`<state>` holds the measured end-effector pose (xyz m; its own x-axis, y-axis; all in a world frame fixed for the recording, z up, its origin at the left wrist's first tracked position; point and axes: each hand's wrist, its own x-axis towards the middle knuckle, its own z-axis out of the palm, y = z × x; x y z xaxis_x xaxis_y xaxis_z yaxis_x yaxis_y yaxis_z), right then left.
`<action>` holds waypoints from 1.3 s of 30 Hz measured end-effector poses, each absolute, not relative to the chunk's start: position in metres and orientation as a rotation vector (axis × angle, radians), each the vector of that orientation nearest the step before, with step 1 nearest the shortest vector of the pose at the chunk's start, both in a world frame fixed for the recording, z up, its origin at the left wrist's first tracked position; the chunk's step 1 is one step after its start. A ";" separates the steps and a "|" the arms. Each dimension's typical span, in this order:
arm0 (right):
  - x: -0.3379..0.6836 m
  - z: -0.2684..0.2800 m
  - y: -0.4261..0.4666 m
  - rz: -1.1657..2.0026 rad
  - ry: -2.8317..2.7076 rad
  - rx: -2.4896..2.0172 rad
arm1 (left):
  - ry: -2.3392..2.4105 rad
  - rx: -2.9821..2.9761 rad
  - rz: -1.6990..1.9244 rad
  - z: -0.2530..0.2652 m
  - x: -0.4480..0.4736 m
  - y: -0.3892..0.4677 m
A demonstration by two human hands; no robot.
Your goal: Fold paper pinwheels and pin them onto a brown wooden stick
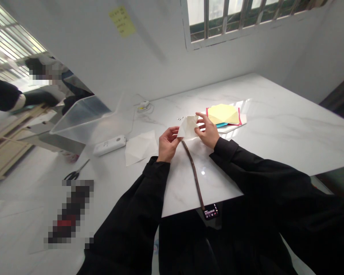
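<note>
A small white piece of paper [188, 128], creased and raised above the marble-patterned table, is held between both hands. My left hand [168, 143] pinches its lower left corner between thumb and fingers. On the other side, my right hand [208, 130] grips the right edge with thumb and fingertips. Below the paper a thin brown stick [193, 168] lies on the table and runs toward the front edge. Just behind the paper are a few tiny shiny bits [180, 118], too small to name. A flat creased white sheet [140, 147] rests left of my left hand.
Yellow, red and blue paper sheets [223, 114] are stacked to the right. Leftward stand a white power strip [110, 146], a clear plastic bin [86, 118] and black scissors [76, 172]. A lit phone [211, 212] is at the front edge. Another person's sleeve [2, 93] shows far left.
</note>
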<state>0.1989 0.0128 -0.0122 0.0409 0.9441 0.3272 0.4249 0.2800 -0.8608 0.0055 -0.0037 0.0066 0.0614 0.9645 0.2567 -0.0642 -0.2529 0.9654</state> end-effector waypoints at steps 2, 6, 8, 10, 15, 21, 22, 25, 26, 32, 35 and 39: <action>0.200 -0.010 0.012 0.637 -1.551 -1.348 | 0.999 1.364 1.377 0.006 0.005 -0.003; 0.202 -0.006 0.011 0.529 -1.569 -1.404 | 1.066 1.253 1.416 0.003 0.003 0.000; 0.202 -0.004 0.010 0.487 -1.570 -1.356 | 1.106 1.245 1.423 0.000 0.001 0.001; 0.202 -0.005 0.010 0.497 -1.545 -1.289 | 1.145 1.296 1.426 -0.002 0.000 0.003; 0.199 -0.009 0.011 0.695 -1.494 -1.207 | 1.271 1.526 1.479 -0.002 -0.003 0.003; 0.193 -0.010 0.008 0.810 -1.492 -0.989 | 1.349 1.734 1.544 -0.002 -0.007 0.005; 0.193 -0.010 0.007 0.816 -1.487 -0.984 | 1.346 1.732 1.544 -0.002 -0.008 0.006; 0.193 -0.010 0.008 0.808 -1.475 -0.983 | 1.318 1.650 1.550 -0.005 -0.010 0.010; 0.193 -0.011 0.008 0.803 -1.476 -0.985 | 1.308 1.606 1.558 -0.006 -0.011 0.011; 0.193 -0.015 0.012 0.868 -1.530 -0.951 | 1.294 1.417 1.694 -0.017 -0.019 0.024; 0.193 -0.016 0.015 0.966 -1.480 -0.899 | 1.284 1.300 1.734 -0.019 -0.019 0.027; 0.193 -0.016 0.018 1.160 -1.272 -0.876 | 1.295 1.218 1.663 -0.015 -0.018 0.024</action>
